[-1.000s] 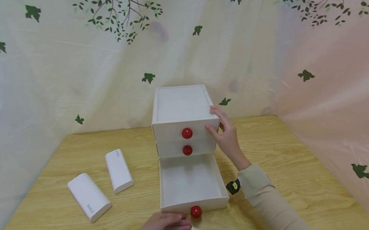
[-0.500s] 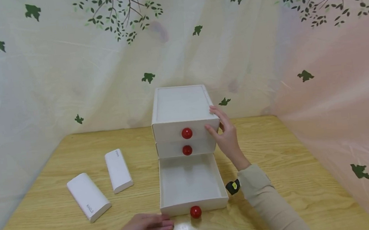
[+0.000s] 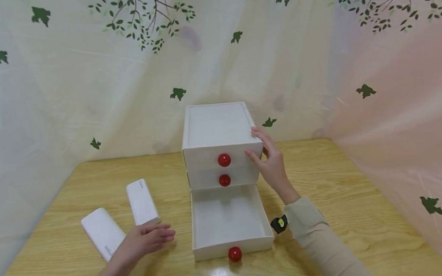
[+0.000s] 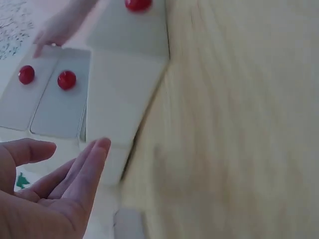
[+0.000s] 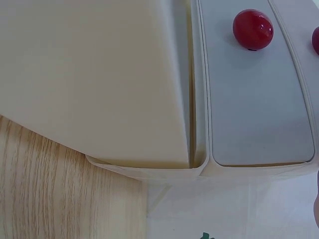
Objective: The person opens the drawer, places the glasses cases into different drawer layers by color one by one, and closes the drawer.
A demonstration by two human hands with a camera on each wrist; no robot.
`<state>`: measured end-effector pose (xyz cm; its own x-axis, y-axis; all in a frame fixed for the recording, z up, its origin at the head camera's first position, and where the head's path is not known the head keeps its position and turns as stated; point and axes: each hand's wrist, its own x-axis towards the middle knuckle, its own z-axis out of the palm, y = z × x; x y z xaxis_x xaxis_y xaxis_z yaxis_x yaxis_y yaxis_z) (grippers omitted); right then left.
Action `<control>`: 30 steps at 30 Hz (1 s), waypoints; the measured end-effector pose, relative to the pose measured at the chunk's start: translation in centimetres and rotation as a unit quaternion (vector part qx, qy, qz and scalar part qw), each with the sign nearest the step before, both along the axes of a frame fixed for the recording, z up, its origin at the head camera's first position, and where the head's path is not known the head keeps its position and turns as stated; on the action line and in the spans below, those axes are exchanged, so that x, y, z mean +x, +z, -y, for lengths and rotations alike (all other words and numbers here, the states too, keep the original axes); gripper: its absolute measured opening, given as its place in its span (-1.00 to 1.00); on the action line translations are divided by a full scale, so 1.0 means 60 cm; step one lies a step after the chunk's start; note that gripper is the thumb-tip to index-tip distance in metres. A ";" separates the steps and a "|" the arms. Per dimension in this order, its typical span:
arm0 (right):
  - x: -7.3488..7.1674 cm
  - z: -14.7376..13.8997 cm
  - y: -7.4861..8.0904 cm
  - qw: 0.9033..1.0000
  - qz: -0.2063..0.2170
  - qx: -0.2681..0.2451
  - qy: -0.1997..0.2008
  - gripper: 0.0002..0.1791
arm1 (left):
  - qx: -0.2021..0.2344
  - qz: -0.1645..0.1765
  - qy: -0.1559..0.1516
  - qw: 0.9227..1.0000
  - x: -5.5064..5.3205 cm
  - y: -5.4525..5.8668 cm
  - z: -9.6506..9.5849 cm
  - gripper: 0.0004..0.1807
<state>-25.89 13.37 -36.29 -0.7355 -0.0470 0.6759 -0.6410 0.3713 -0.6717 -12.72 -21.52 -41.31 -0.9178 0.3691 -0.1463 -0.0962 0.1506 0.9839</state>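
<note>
A white drawer unit (image 3: 217, 125) with red round knobs stands on the wooden table. Its bottom drawer (image 3: 212, 250) is pulled out, and nothing lies inside; the two upper drawers are closed. My right hand (image 3: 273, 164) holds the unit's top right corner, thumb on the front and fingers over the top edge. To the left lie two white power banks, a nearer one (image 3: 100, 231) and a farther one (image 3: 141, 202). My left hand (image 3: 144, 240) is over their near ends, partly covering the nearer one, its fingers extended and holding nothing.
The wooden table (image 3: 336, 234) reaches back to a pale curtain (image 3: 128, 98) printed with leaves and branches. A small black device (image 3: 279, 224) with a yellow mark sits by my right sleeve cuff.
My left hand has left the front of the bottom drawer and moved left and away from me, over to the power banks. My right hand and the drawer unit have stayed put.
</note>
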 end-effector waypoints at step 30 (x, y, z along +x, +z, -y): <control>-0.001 0.001 0.000 1.000 -0.003 -0.009 0.010 -0.42 | -0.480 -0.236 0.139 0.834 -0.131 0.021 0.033 -0.51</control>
